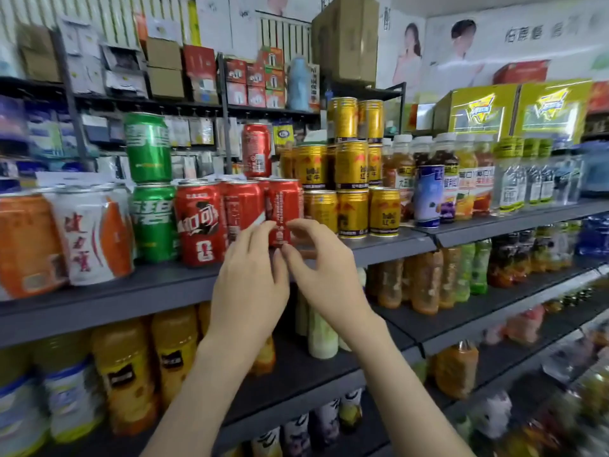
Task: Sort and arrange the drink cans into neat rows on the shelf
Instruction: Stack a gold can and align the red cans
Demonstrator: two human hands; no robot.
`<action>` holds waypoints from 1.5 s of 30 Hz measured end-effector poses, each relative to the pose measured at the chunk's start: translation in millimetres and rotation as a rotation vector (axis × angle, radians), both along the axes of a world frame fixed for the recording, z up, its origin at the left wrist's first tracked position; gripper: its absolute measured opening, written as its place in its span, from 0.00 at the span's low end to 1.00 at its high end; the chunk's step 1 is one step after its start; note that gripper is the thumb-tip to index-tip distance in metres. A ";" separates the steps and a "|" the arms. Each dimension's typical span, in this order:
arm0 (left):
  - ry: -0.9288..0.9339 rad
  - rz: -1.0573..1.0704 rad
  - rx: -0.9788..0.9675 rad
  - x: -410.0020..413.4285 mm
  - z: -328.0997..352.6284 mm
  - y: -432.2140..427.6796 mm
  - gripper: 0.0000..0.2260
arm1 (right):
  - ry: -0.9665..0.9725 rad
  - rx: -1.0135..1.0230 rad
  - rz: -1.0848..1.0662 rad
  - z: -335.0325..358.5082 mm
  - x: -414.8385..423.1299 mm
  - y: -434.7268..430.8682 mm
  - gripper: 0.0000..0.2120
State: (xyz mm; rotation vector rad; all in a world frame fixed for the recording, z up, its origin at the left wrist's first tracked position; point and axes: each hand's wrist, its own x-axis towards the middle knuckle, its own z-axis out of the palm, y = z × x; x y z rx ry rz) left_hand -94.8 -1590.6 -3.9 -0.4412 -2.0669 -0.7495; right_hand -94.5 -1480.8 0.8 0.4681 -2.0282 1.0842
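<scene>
Head view: at frame centre, the red cola can (284, 206) stands on the grey shelf (131, 291) beside gold cans (352, 212). The left hand (250, 282) touches its lower side with straight fingers, and the right hand (316, 268) pinches its base with curled fingers.

Upright red cans (197, 222) in a row on grey shelf (148, 288), green cans (150, 179) stacked left (two high), gold cans (352, 212) right

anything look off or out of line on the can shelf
The top red can stands alone on the red row, an incomplete second tier. In front, the logo can faces out, but the barcode can beside it has its label turned away.
</scene>
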 end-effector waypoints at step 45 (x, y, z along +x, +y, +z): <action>-0.270 -0.396 0.436 -30.7 4.2 178.1 0.17 | -0.075 -0.084 0.281 18.2 -32.9 204.8 0.17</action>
